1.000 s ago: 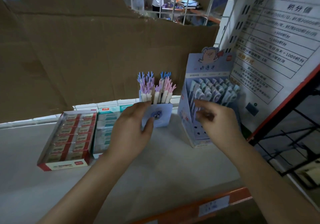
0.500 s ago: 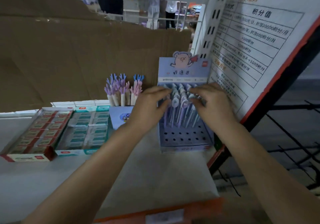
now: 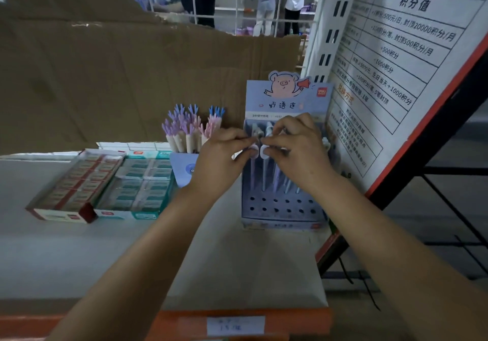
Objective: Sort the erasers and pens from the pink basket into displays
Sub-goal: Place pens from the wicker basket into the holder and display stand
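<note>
A blue pen display box (image 3: 282, 208) with a pig picture on its header stands on the shelf at the right, with several pens upright in its holes. My left hand (image 3: 221, 161) pinches the white cap of one pen (image 3: 253, 153) in the box. My right hand (image 3: 295, 148) pinches the cap of the pen (image 3: 264, 156) beside it. Left of the box stands a small blue holder of claw-topped pens (image 3: 190, 127). Two eraser display boxes lie further left, one red (image 3: 74, 185) and one teal (image 3: 137, 185). The pink basket is out of view.
A torn cardboard sheet (image 3: 105, 76) backs the shelf. A white printed sign (image 3: 396, 63) leans at the right against the rack's black and orange frame. The shelf's orange front edge (image 3: 237, 322) carries a label. People's legs show behind the wire grid.
My left hand left the claw-pen holder and came right to the pig box. Both hands went from resting over the pen tops to pinching two neighbouring pen caps. The view shifted right.
</note>
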